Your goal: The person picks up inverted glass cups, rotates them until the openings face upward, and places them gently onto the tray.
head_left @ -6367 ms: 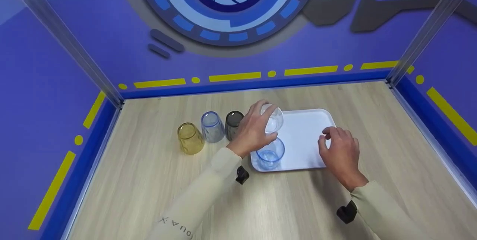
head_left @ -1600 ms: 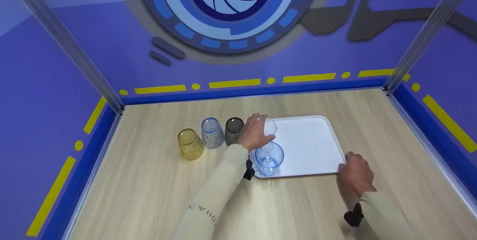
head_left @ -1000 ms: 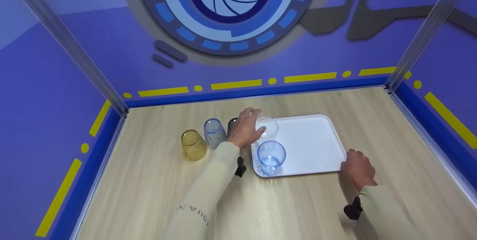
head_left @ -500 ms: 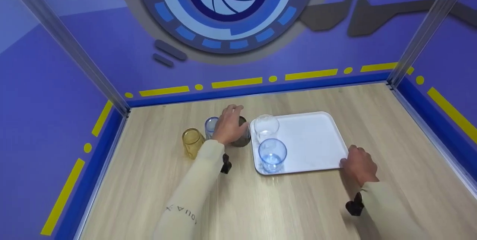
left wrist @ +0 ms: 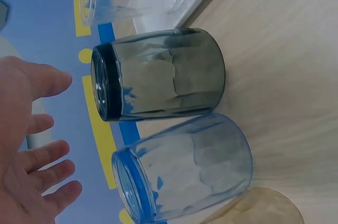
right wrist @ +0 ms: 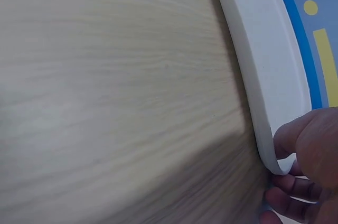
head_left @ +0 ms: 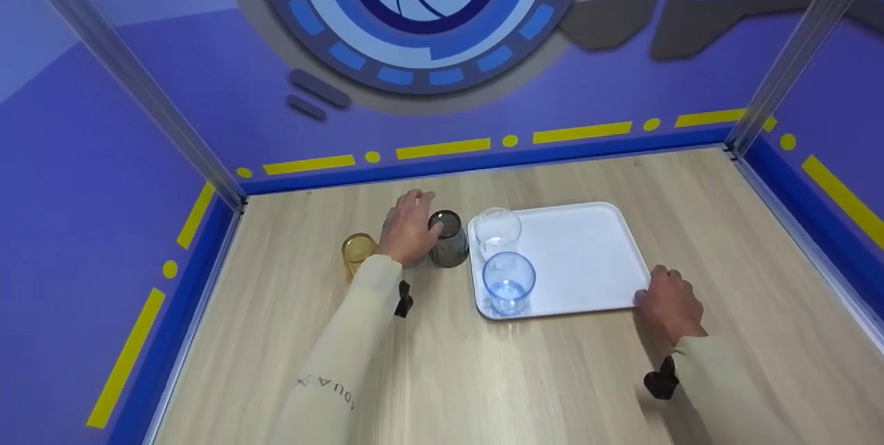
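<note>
My left hand [head_left: 411, 225] hovers open over an upside-down blue-grey glass [left wrist: 182, 168], which it mostly hides in the head view. In the left wrist view its spread fingers [left wrist: 39, 145] are clear of that glass and of the dark grey glass [head_left: 449, 248] beside it, also upside down. A yellow glass [head_left: 358, 251] stands further left. On the white tray [head_left: 587, 251] a clear glass [head_left: 497, 229] and a blue glass [head_left: 509, 282] stand upright at the left end. My right hand [head_left: 657, 291] pinches the tray's near right corner [right wrist: 280, 166].
The wooden tabletop [head_left: 525, 376] is enclosed by purple walls with blue and yellow trim on the left, back and right. The three upside-down glasses stand in a row just left of the tray. Most of the tray's right side is bare.
My left hand set the clear glass upright on the tray, let go, and moved left over the upside-down glasses. My right hand went from above the tray to its near right corner.
</note>
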A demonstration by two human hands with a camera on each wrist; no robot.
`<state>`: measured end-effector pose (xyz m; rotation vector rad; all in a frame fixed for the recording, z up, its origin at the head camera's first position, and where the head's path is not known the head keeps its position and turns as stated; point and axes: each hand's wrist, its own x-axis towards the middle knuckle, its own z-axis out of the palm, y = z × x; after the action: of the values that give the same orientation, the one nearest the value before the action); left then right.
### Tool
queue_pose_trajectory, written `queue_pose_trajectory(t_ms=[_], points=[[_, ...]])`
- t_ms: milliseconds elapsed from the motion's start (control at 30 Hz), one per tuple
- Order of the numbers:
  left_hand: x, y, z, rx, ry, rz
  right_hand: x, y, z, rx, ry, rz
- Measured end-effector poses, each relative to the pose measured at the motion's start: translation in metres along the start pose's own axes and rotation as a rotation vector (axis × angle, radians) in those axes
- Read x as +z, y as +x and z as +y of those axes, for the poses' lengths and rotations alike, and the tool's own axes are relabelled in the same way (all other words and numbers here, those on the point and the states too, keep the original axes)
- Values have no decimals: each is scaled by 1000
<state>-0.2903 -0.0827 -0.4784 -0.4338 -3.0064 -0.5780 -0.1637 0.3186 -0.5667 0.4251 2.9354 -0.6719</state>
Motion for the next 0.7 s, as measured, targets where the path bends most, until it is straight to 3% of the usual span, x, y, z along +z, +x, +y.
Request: queue_pose_trajectory(t_ms=[500, 700], points=[[1, -1, -19, -67, 68, -54, 1, 0, -2, 34, -12, -44], [-1, -2, -19, -77, 76, -62, -4, 1, -1, 28, -1, -64]])
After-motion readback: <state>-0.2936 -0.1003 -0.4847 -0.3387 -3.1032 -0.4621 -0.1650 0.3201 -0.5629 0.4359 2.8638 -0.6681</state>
